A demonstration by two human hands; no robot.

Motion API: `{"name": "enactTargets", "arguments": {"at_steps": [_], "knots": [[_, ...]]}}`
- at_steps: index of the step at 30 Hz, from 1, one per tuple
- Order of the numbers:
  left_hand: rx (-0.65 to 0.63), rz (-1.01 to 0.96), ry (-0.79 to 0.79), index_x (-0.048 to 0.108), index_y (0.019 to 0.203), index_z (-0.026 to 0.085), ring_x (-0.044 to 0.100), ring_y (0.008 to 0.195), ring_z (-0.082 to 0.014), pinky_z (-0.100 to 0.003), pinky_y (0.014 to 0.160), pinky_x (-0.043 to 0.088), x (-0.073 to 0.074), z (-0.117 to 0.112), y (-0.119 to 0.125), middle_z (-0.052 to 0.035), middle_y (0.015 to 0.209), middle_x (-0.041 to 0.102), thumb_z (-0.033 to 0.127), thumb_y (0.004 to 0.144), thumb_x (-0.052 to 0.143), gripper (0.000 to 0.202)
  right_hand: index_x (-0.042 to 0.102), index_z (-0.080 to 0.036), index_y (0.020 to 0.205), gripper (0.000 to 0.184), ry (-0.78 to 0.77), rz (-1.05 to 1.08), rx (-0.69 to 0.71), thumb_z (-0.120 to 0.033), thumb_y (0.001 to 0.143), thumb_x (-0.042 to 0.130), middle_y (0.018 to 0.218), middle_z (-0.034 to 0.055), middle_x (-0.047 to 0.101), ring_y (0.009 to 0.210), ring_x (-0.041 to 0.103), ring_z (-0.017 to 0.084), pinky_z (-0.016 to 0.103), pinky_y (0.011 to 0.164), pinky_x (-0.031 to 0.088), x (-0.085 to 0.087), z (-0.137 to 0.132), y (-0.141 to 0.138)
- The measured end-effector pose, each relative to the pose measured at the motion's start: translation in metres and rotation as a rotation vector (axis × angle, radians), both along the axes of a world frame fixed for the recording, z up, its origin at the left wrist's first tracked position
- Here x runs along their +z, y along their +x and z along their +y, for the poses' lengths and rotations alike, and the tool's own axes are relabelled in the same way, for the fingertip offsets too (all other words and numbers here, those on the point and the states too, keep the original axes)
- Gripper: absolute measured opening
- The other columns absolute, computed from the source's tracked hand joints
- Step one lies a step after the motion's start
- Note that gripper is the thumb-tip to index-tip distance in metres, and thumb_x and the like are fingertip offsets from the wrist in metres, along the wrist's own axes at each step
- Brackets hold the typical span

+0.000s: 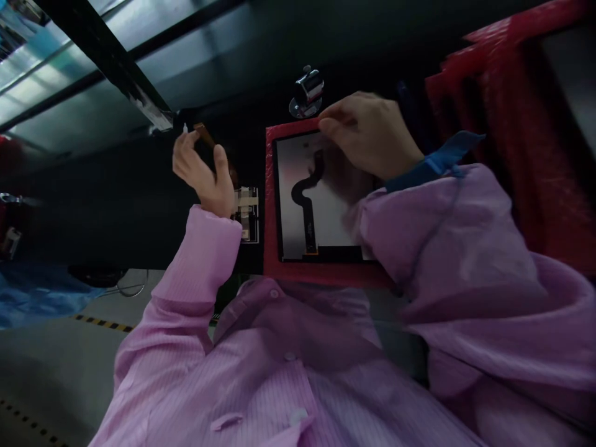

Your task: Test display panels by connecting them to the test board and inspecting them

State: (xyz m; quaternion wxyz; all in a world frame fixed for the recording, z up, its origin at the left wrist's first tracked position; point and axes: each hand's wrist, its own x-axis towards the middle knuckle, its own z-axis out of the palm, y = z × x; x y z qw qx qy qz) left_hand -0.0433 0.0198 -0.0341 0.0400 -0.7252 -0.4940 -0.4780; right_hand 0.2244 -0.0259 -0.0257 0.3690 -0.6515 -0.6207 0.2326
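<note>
Your left hand (pixel 205 171) has thumb and fingers apart beside an amber piece (pixel 205 135); whether it grips that, I cannot tell. Next come small parts (pixel 246 214), just beside your wrist. Then the panel (pixel 291 230) lies in the red tray (pixel 271 186), a black ribbon (pixel 307 217) snaking over it. Your right hand (pixel 372 133) (blue strap (pixel 410 177) at its wrist) pinches at the panel's far edge, its hold unclear.
</note>
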Motion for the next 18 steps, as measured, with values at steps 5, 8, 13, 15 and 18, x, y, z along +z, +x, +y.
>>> {"name": "enactTargets", "arguments": {"at_steps": [5,8,13,15,18], "knots": [[-0.253,0.143,-0.136,0.057,0.129,0.026,0.043,0.145,-0.0348,-0.058,0.122,0.033,0.013,-0.083,0.017,-0.0148,0.149,0.049,0.054,0.101,0.057,0.039,0.068,-0.006,0.125,0.03,-0.055,-0.261,-0.186,-0.016,0.099,0.057,0.139,0.0254,0.059,0.136,0.047,0.036,0.054,0.115,0.036,-0.012,0.013,0.017],[-0.408,0.282,-0.29,0.057,0.133,0.028,0.04,0.15,-0.0358,-0.058,0.121,0.04,0.003,-0.141,0.026,-0.0156,0.155,0.044,0.054,0.1,0.06,0.042,0.073,-0.007,0.111,0.021,-0.104,-0.255,-0.191,-0.017,0.097,0.061,0.134,0.0245,0.06,0.132,0.048,0.034,0.053,0.112,0.036,-0.015,0.024,0.019],[-0.4,0.238,-0.411,0.053,0.141,0.032,0.037,0.153,-0.0379,-0.062,0.121,0.042,-0.023,-0.172,0.023,-0.0161,0.159,0.039,0.056,0.096,0.065,0.052,0.068,-0.012,0.094,0.009,-0.128,-0.23,-0.185,-0.01,0.096,0.059,0.129,0.0212,0.064,0.13,0.049,0.033,0.053,0.11,0.033,-0.015,0.034,0.019],[-0.382,0.168,-0.438,0.052,0.143,0.033,0.036,0.153,-0.0383,-0.062,0.122,0.041,-0.026,-0.172,0.021,-0.0159,0.161,0.036,0.056,0.093,0.069,0.058,0.063,-0.014,0.097,0.011,-0.104,-0.188,-0.165,-0.008,0.096,0.054,0.124,0.0204,0.065,0.125,0.052,0.031,0.048,0.106,0.035,-0.01,0.03,0.019],[-0.374,0.067,-0.466,0.041,0.153,0.033,0.029,0.158,-0.0387,-0.063,0.123,0.039,-0.026,-0.173,0.019,-0.0174,0.167,0.028,0.054,0.092,0.072,0.072,0.053,-0.02,0.095,0.012,-0.002,-0.038,-0.151,-0.009,0.097,0.047,0.111,0.0164,0.067,0.107,0.059,0.026,0.042,0.096,0.04,0.004,0.019,0.023]]}}
